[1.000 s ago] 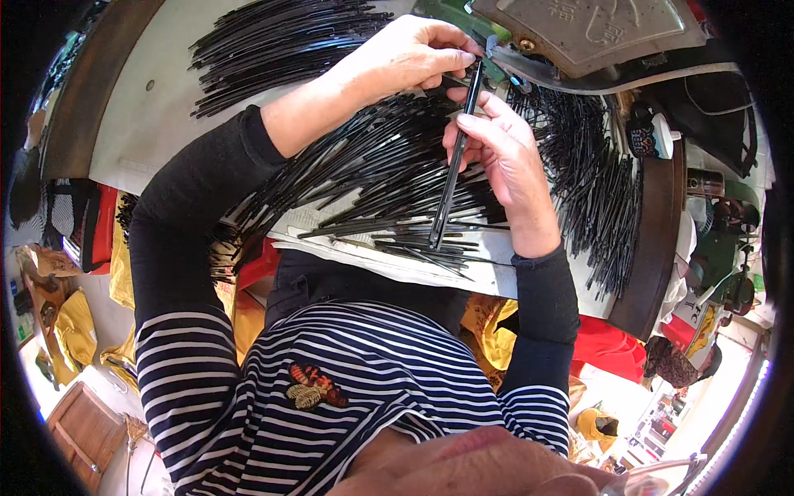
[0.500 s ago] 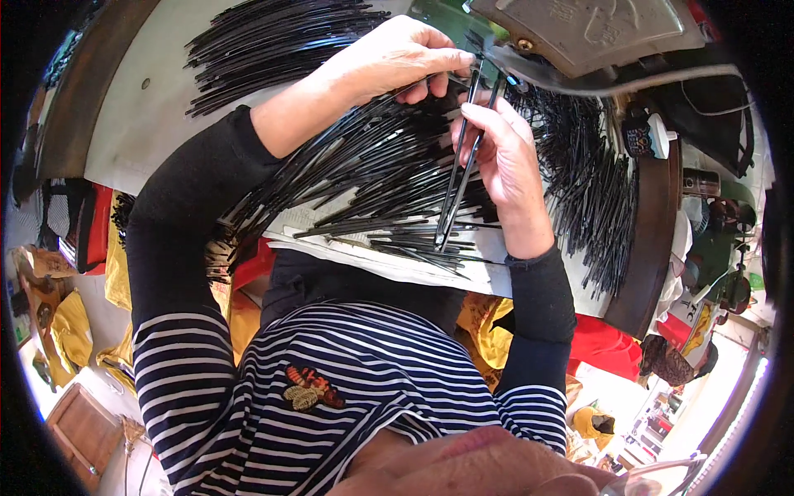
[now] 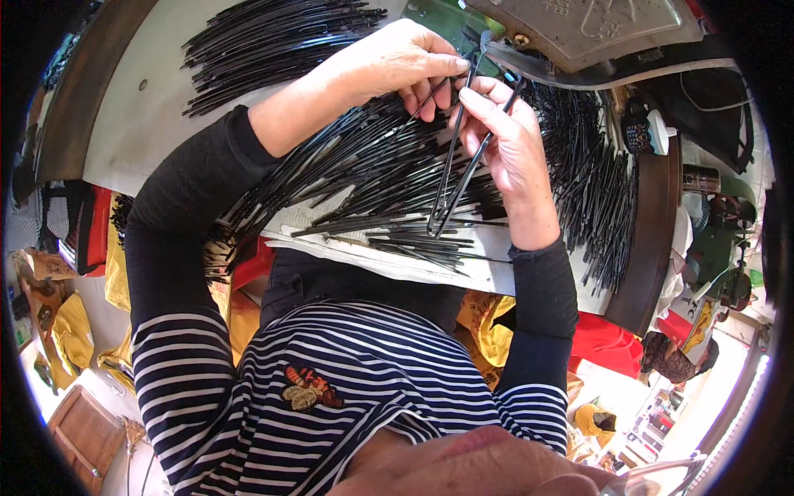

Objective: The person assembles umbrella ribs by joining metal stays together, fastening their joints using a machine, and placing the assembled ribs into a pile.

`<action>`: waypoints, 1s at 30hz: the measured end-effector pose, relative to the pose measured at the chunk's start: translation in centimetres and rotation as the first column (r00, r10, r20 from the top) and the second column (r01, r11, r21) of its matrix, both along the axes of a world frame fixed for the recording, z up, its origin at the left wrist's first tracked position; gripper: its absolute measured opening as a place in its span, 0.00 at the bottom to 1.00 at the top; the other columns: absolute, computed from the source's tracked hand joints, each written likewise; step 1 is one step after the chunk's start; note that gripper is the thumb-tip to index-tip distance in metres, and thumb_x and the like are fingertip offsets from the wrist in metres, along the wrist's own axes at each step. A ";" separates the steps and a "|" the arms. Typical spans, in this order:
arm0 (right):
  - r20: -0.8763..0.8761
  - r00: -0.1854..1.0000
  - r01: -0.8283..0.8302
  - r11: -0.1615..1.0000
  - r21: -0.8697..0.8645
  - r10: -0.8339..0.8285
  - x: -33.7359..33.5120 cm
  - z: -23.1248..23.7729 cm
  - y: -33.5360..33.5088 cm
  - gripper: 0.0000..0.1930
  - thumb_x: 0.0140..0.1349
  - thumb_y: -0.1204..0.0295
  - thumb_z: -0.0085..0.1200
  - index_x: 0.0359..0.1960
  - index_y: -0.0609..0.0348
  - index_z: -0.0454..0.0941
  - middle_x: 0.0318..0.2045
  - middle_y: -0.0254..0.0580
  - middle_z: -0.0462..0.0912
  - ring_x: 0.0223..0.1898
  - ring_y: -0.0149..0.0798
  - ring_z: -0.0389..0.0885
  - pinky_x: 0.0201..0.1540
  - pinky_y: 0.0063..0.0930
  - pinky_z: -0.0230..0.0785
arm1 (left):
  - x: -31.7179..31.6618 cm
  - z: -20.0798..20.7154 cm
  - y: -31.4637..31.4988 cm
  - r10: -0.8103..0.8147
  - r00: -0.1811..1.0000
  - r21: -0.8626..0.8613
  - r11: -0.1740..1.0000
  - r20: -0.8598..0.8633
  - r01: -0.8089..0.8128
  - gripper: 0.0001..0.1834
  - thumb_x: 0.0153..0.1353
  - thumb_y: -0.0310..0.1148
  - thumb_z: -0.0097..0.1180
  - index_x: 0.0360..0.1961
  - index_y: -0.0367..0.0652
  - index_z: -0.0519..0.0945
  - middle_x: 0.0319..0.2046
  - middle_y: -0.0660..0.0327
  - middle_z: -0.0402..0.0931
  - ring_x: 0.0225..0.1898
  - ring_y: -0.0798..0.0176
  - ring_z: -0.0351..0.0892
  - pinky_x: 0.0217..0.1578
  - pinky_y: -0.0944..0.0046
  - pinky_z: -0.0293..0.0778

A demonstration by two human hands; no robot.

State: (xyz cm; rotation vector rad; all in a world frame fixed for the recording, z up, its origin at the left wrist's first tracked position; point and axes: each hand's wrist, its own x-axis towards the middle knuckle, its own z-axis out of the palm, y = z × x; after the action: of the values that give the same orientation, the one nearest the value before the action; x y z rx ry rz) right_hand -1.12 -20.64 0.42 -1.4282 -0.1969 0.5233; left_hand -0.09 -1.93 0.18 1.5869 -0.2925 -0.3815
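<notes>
My right hand (image 3: 509,136) is closed around a couple of long, thin black strips (image 3: 451,157) that hang toward me, their lower ends close together. Thumb and fingertips of my left hand (image 3: 413,70) pinch near the upper end of one strip, beside the green machine base (image 3: 434,25). Another thin strip shows under the left fingers; whether they grip it I cannot tell. Below both hands spreads a heap of similar black strips (image 3: 372,157) on the pale worktable (image 3: 124,124). Fingers partly hide the strips' upper ends.
A metal machine housing (image 3: 579,33) with a curved grey bar (image 3: 579,74) overhangs the far right. Strip piles lie at the far left (image 3: 273,50) and right (image 3: 587,190). A dark cup (image 3: 638,128) stands by the brown table edge (image 3: 649,248).
The strips in my right hand have spread apart at the top and risen slightly. My left fingers have opened a little, and a thin strip now shows beneath them.
</notes>
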 end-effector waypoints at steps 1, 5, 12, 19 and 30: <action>0.002 1.000 -0.001 1.000 -0.001 0.001 0.0 0.1 0.0 0.11 0.57 0.68 0.54 0.36 0.62 0.74 0.23 0.36 0.78 0.16 0.22 0.70 0.17 0.12 0.59 | 0.0 0.1 0.0 0.001 1.000 -0.001 1.000 0.002 -0.001 0.18 0.61 0.43 0.50 0.27 0.37 0.76 0.17 0.62 0.74 0.15 0.71 0.74 0.14 0.75 0.67; -0.007 1.000 0.010 1.000 -0.003 -0.010 0.0 0.2 -0.2 0.11 0.57 0.68 0.54 0.37 0.63 0.74 0.23 0.37 0.78 0.17 0.23 0.70 0.18 0.12 0.59 | -0.1 0.5 -0.1 0.021 1.000 0.010 1.000 -0.001 -0.021 0.18 0.61 0.43 0.49 0.25 0.37 0.76 0.17 0.62 0.74 0.14 0.71 0.74 0.14 0.76 0.66; -0.004 1.000 0.012 1.000 -0.003 -0.012 0.0 0.2 0.3 0.11 0.56 0.69 0.54 0.36 0.63 0.74 0.23 0.37 0.78 0.17 0.23 0.70 0.18 0.12 0.59 | -0.5 0.5 -0.3 0.026 0.999 0.014 1.000 0.038 -0.026 0.18 0.62 0.42 0.48 0.22 0.38 0.76 0.15 0.63 0.73 0.13 0.72 0.73 0.14 0.75 0.65; -0.012 0.998 0.063 0.998 -0.023 -0.063 -0.2 0.1 0.2 0.08 0.56 0.69 0.54 0.34 0.61 0.74 0.22 0.36 0.78 0.16 0.23 0.70 0.18 0.12 0.58 | -0.4 0.6 -0.2 0.014 1.000 -0.009 1.000 0.012 -0.014 0.18 0.62 0.41 0.48 0.22 0.38 0.76 0.15 0.63 0.73 0.13 0.72 0.73 0.13 0.75 0.65; -0.007 0.999 0.050 0.999 -0.007 -0.050 0.0 0.4 0.5 0.09 0.55 0.69 0.55 0.33 0.61 0.74 0.22 0.36 0.77 0.16 0.24 0.70 0.19 0.12 0.59 | -0.5 0.7 -0.4 0.051 0.993 0.084 0.995 0.102 -0.060 0.17 0.62 0.40 0.47 0.25 0.36 0.76 0.15 0.62 0.73 0.12 0.72 0.73 0.13 0.75 0.65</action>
State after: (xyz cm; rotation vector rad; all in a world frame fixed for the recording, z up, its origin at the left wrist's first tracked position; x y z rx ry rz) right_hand -1.16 -20.15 0.82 -1.4346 -0.1534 0.4884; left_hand -0.63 -2.32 0.88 1.6989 -0.3110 -0.2757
